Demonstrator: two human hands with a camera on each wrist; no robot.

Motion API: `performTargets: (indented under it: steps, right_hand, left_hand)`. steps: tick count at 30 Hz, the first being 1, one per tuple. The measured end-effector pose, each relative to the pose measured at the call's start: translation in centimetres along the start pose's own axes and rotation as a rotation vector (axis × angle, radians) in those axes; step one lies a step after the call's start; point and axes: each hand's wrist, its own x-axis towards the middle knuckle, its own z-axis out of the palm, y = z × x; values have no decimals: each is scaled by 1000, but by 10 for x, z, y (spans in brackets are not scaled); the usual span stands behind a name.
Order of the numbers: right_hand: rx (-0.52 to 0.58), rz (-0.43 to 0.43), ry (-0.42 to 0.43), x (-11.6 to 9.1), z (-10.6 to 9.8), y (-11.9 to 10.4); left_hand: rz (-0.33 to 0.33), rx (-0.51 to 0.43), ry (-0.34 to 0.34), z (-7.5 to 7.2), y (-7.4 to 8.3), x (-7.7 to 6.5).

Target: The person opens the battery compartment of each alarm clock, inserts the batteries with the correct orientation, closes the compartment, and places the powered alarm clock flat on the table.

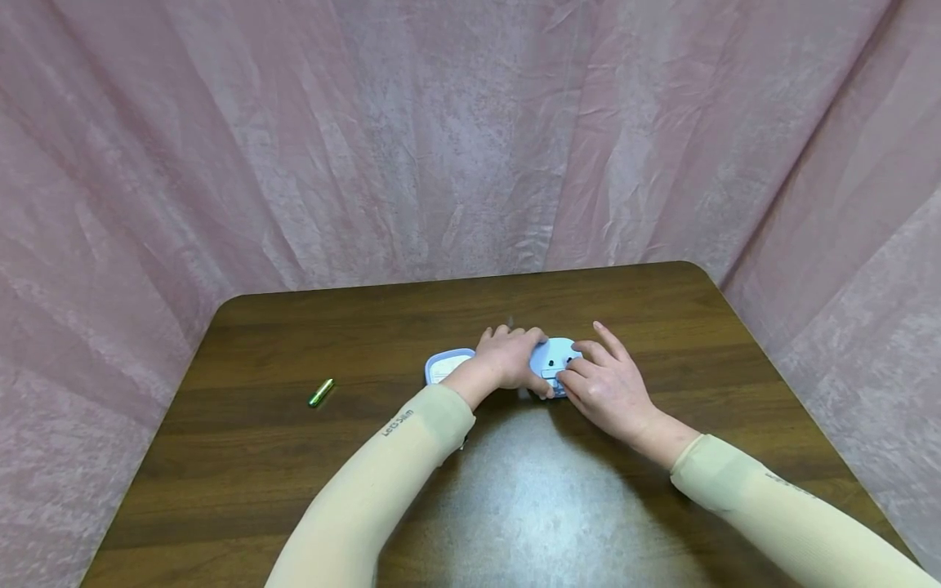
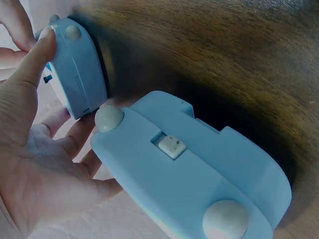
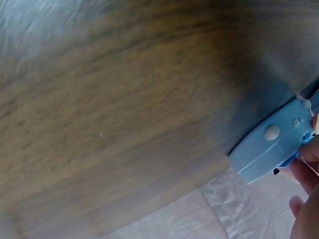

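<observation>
A rounded light blue clock-like case (image 1: 553, 353) has two black knobs on its upturned side. My left hand (image 1: 507, 359) grips it from the left, thumb at the near edge and fingers at the far edge. From the right, my right hand (image 1: 606, 392) has its bent fingertips at a small blue flap (image 3: 290, 160) on the case; the fingers partly hide it. Round whitish knobs (image 3: 271, 132) stand out from the case's side. A second light blue case (image 2: 164, 159), with a small white switch (image 2: 172, 147), lies beneath my left wrist, its white panel (image 1: 445, 367) upward.
A green and gold battery (image 1: 321, 393) lies on the left part of the brown wooden table (image 1: 250, 465). Pink curtains (image 1: 456, 147) hang behind the table and along both sides. My left forearm (image 1: 390, 474) covers part of the tabletop.
</observation>
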Motion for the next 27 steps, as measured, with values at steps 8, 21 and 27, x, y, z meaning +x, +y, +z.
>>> performTargets:
  steps: [8,21,27]
  right_hand:
    - [5,-5,11,0,0,-1]
    - [79,188,-100,4,-6,-2]
    - [132,272,-143,3,-5,-5]
  left_hand:
    - [3,3,2,1,-1,0]
    - [3,23,1,-2,1,-1]
    - [0,24,-9,3,0,-1]
